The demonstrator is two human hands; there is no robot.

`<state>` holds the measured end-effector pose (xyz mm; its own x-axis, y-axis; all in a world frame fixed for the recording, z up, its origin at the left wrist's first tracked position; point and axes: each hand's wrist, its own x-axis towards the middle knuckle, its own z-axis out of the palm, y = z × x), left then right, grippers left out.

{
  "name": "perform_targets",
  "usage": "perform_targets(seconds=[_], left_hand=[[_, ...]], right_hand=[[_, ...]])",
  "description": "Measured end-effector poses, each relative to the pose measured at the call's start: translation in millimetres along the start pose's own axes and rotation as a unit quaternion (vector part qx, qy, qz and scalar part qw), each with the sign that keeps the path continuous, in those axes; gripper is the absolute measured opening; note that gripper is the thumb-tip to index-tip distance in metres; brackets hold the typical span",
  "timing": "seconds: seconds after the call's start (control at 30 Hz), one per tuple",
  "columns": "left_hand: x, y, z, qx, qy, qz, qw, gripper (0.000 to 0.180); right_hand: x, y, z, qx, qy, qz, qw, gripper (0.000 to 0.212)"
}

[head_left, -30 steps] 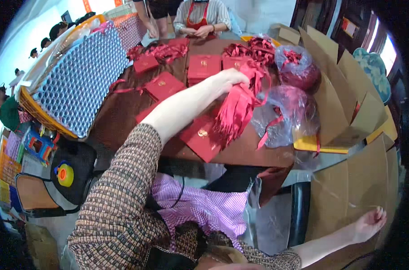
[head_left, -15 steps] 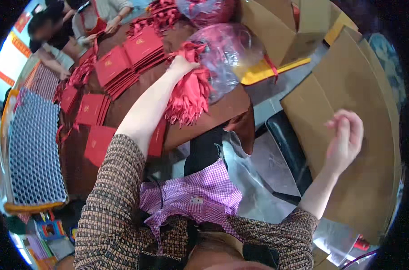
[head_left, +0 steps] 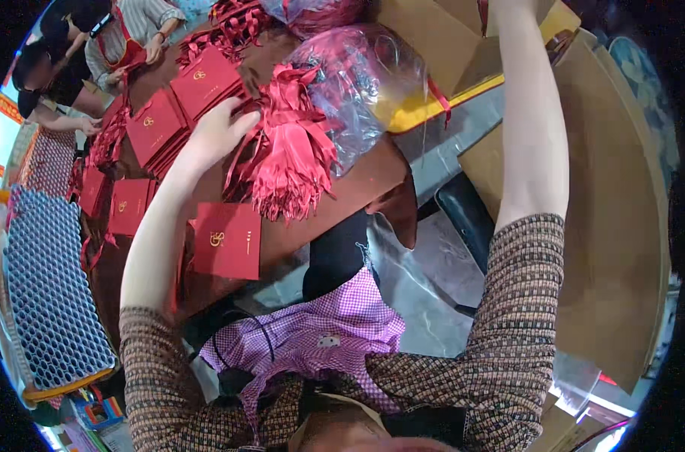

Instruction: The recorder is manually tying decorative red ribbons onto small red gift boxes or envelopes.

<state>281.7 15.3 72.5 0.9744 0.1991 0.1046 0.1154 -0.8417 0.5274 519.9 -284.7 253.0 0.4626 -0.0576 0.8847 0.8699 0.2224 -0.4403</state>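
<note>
My left hand [head_left: 219, 135] is above the brown table, between a stack of red paper gift bags [head_left: 160, 128] and a bundle of glossy red ribbon strips [head_left: 293, 154]. Its thumb stands apart from the fingers, and I see nothing held in it. Another red bag [head_left: 226, 241] lies flat closer to me. My right arm stretches far forward over an open cardboard box [head_left: 433, 45]. Only the base of my right hand [head_left: 517, 10] shows at the upper edge; its fingers are cut off.
Beside the ribbons lies a clear plastic bag [head_left: 357, 83]. Large cardboard [head_left: 606, 226] stands at the right, with a black seat [head_left: 463, 218] near it. A honeycomb-patterned chair back [head_left: 48, 286] is at the left. Two people work at the far left, one in a striped shirt [head_left: 143, 22].
My left hand has let go of the ribbon bundle and moved left toward the red bags. My right hand has swung forward from over the cardboard to above the box.
</note>
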Motion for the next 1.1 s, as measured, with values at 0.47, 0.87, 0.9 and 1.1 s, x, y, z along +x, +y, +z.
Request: perform_targets(seconds=[0.47, 0.87, 0.9, 1.1], left_hand=[[-223, 18, -18, -0.166, -0.273, -0.041, 0.947, 0.023], [-274, -14, 98, -0.108, -0.316, 0.072, 0.94, 0.037], [-273, -16, 105, -0.106, -0.33, 0.052, 0.937, 0.036], [-275, -62, 147, -0.159, -0.391, -0.006, 0.907, 0.044]], right_hand=[[-15, 120, 30, -0.15, -0.099, -0.023, 0.983, 0.01], [-100, 90, 41, -0.339, -0.285, 0.221, 0.869, 0.023], [-114, 84, 34, -0.299, -0.293, 0.229, 0.879, 0.026], [-255, -16, -20, -0.122, -0.439, 0.451, 0.767, 0.022]])
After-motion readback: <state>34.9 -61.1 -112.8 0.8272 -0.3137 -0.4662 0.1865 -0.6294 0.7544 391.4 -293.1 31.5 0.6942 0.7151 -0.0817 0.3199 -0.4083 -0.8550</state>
